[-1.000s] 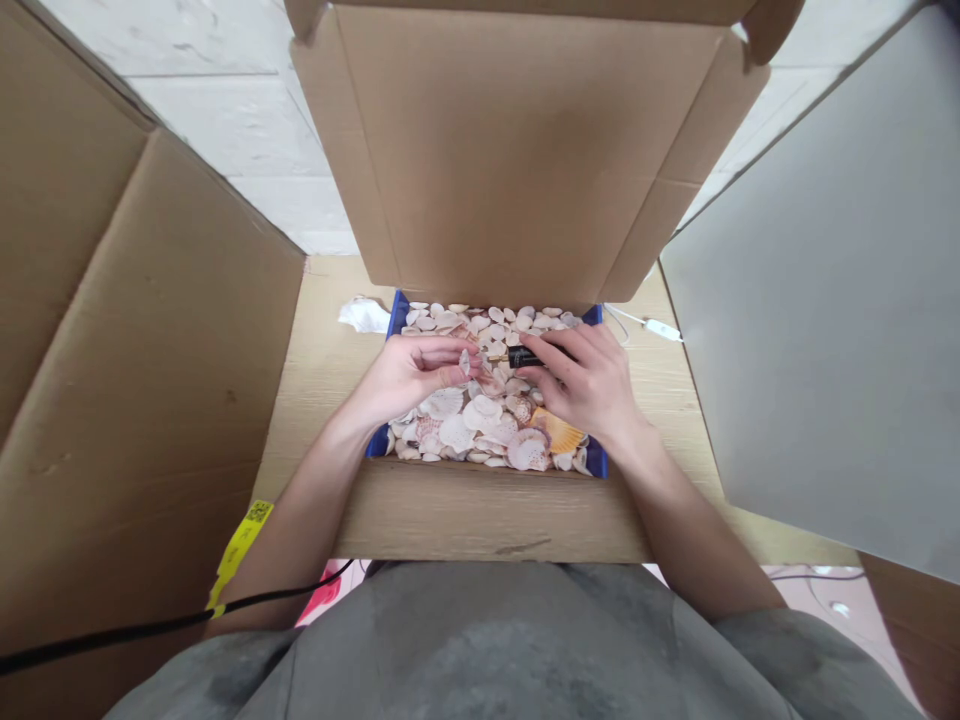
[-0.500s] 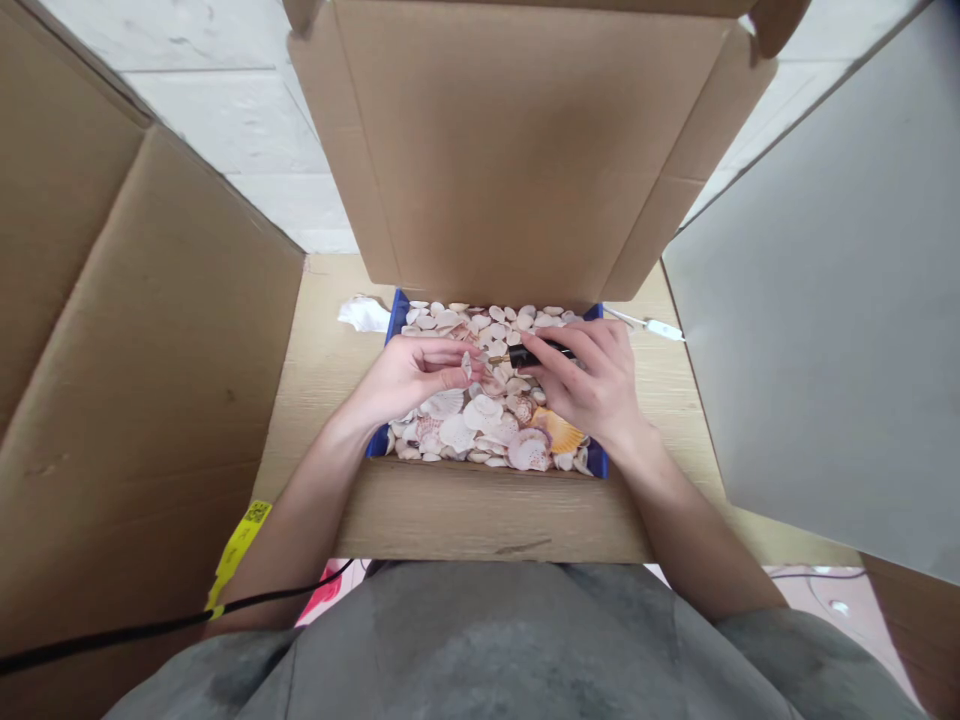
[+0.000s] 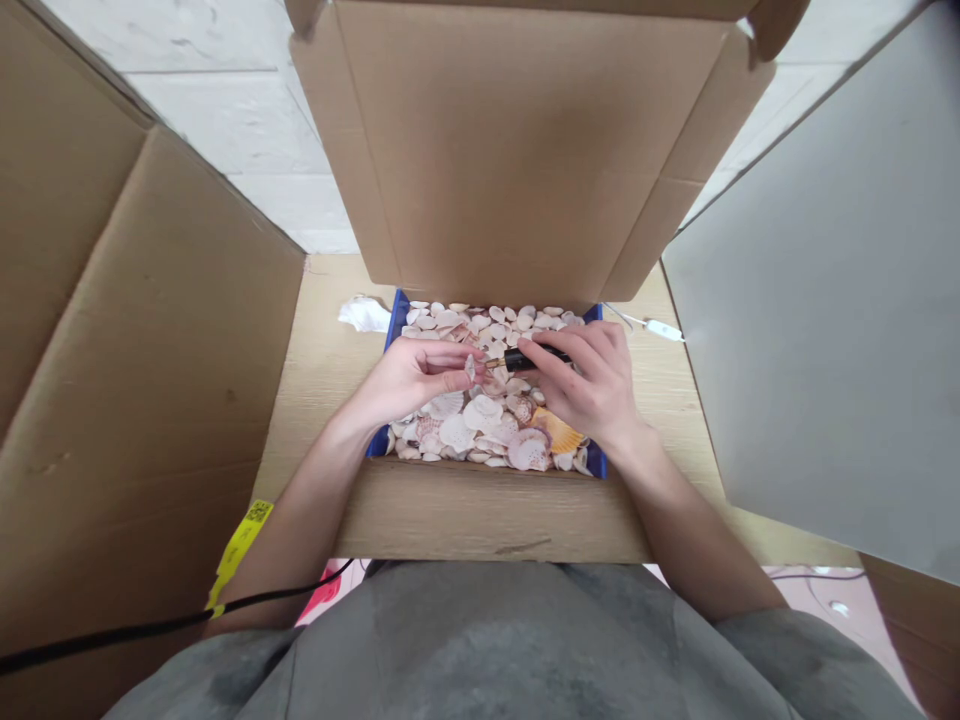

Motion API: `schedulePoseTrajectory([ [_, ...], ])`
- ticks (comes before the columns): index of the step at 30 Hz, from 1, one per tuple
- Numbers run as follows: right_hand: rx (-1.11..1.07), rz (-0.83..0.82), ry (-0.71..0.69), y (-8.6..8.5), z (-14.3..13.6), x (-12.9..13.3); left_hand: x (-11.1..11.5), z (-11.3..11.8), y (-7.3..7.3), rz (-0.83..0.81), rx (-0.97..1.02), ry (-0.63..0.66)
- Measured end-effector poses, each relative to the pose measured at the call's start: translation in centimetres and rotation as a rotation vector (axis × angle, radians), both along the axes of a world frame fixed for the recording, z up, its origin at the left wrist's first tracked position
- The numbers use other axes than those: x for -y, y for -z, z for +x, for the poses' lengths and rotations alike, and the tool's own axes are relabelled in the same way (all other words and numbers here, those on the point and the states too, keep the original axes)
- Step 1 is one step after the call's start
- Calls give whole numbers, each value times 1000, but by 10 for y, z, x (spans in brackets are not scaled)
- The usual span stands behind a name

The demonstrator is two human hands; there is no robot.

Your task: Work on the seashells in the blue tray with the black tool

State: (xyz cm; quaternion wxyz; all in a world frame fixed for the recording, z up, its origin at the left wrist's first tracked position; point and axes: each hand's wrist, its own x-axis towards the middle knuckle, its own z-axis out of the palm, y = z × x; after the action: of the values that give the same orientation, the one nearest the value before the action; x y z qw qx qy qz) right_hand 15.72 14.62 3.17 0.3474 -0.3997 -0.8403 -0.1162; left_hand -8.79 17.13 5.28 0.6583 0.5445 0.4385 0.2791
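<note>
A small whitish shell (image 3: 470, 368) stands on edge, pinched between the thumb and fingers of my left hand (image 3: 409, 375). My right hand (image 3: 589, 378) is closed around a black mini drill (image 3: 521, 359) with a brass-coloured tip. That tip points left and reaches close to the shell; whether they touch I cannot tell. Both hands are over a blue-sided tray (image 3: 598, 462) full of seashells. Among them, near my right wrist, lie an orange scallop shell (image 3: 559, 432) and a pinkish-white scallop shell (image 3: 529, 450).
Behind the tray a cardboard flap (image 3: 525, 150) rises. A cardboard wall (image 3: 187, 280) borders the left, a grey panel (image 3: 825, 300) the right. Crumpled white tissue (image 3: 364, 314) and a white cable switch (image 3: 664, 330) lie on the wooden table (image 3: 480, 515). A black cable (image 3: 112, 635) crosses my left arm.
The mini drill has shifted slightly left, its tip now nearer the shell. My left hand has barely moved, still pinching the shell.
</note>
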Motion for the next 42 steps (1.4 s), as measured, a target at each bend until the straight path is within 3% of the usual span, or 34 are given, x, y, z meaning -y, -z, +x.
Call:
schedulePoseTrajectory([
  [13, 84, -140, -19, 2, -3, 0, -2, 0, 2, -8, -8, 30],
  [28, 27, -11, -44, -1, -1, 2, -2, 2, 0, -19, -29, 80],
  [42, 109, -223, -7, 0, -6, 2, -1, 3, -2, 87, 10, 6],
])
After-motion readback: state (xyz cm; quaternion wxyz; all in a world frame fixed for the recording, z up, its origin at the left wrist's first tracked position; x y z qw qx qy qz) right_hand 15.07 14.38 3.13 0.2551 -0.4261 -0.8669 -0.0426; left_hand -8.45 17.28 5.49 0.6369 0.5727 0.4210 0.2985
